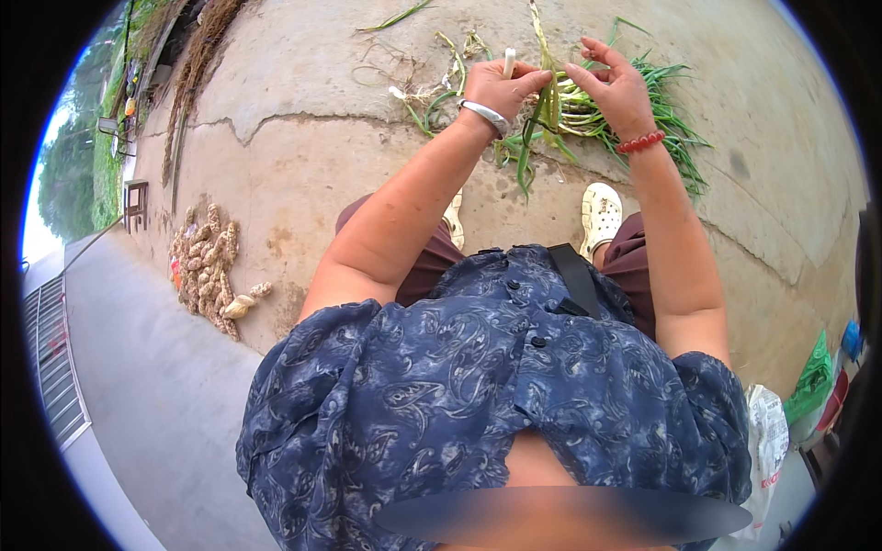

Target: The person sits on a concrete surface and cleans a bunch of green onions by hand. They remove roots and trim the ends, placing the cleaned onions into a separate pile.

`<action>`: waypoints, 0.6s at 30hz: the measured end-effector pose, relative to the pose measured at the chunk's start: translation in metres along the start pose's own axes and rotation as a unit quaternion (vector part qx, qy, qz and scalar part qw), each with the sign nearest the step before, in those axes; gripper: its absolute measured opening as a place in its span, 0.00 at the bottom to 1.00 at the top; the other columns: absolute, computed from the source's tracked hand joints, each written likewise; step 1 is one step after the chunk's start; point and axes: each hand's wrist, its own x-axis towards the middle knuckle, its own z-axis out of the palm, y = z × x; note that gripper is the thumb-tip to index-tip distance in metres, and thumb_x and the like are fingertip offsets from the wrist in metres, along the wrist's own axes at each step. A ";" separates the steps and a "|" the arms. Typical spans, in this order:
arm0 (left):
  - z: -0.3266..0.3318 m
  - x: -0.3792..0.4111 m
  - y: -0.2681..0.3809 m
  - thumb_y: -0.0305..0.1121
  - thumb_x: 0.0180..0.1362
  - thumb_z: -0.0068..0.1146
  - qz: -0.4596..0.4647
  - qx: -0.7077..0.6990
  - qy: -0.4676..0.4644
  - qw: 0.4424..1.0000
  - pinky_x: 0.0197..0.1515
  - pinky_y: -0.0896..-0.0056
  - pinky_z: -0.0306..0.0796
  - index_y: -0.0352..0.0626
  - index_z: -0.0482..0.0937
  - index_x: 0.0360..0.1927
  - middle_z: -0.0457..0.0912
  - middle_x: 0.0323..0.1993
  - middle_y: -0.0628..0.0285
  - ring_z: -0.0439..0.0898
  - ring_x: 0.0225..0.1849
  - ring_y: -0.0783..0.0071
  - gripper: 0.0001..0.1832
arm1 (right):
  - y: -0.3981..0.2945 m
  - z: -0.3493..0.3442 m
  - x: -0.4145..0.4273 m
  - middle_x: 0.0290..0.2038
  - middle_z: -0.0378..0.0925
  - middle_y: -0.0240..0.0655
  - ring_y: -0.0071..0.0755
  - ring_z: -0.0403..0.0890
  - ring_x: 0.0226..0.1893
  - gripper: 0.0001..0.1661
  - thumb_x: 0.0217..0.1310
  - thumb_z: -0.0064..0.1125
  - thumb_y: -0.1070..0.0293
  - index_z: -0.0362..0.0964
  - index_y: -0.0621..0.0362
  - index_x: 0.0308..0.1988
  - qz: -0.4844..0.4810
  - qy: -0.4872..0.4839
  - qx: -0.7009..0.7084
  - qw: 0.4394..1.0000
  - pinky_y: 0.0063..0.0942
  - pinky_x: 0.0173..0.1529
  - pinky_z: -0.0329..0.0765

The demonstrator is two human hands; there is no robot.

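My left hand (499, 88), with a silver bangle at its wrist, grips a scallion. The white stalk end (509, 63) pokes up out of the fist, and yellowed and green leaves (546, 110) are pinched at the thumb, some hanging down. Just right of these leaves is my right hand (618, 93), wearing a red bead bracelet. Its thumb and fingers are spread, with nothing plainly held in them. Below and behind it a heap of green scallions (661, 103) lies on the concrete ground. Loose stalks and trimmings (441, 103) are scattered left of the heap.
Cream clogs (601, 215) are on my feet, close to the scallions. A pile of knobbly pale-brown strings (207, 268) lies to the left, beyond it a small stool (136, 204). Dry stalks (193, 76) lie farther off. At lower right are a white printed sack (765, 448) and a green bag (812, 382).
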 end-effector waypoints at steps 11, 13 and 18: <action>-0.005 0.005 -0.004 0.30 0.40 0.61 0.055 0.016 0.044 0.997 0.25 0.83 0.66 0.36 0.78 0.21 0.77 0.19 0.63 0.73 0.22 0.82 0.08 | -0.030 -0.003 -0.007 0.30 0.73 0.32 0.22 0.71 0.24 0.12 0.37 0.63 0.66 0.72 0.57 0.27 -0.175 -0.003 -0.205 0.963 0.18 0.29 0.69; -0.006 0.004 -0.002 0.31 0.41 0.61 0.056 0.023 0.038 0.997 0.26 0.84 0.66 0.36 0.77 0.21 0.77 0.20 0.64 0.73 0.22 0.82 0.08 | -0.036 -0.004 -0.010 0.28 0.73 0.32 0.22 0.71 0.23 0.13 0.37 0.63 0.67 0.72 0.57 0.28 -0.113 -0.056 -0.207 0.970 0.18 0.27 0.69; -0.006 0.005 -0.003 0.30 0.41 0.61 0.079 0.007 0.033 0.996 0.25 0.84 0.66 0.36 0.77 0.21 0.77 0.19 0.64 0.73 0.21 0.83 0.08 | -0.029 0.008 -0.018 0.21 0.73 0.33 0.24 0.72 0.20 0.14 0.38 0.63 0.62 0.72 0.57 0.29 -0.075 -0.099 -0.127 0.984 0.20 0.26 0.69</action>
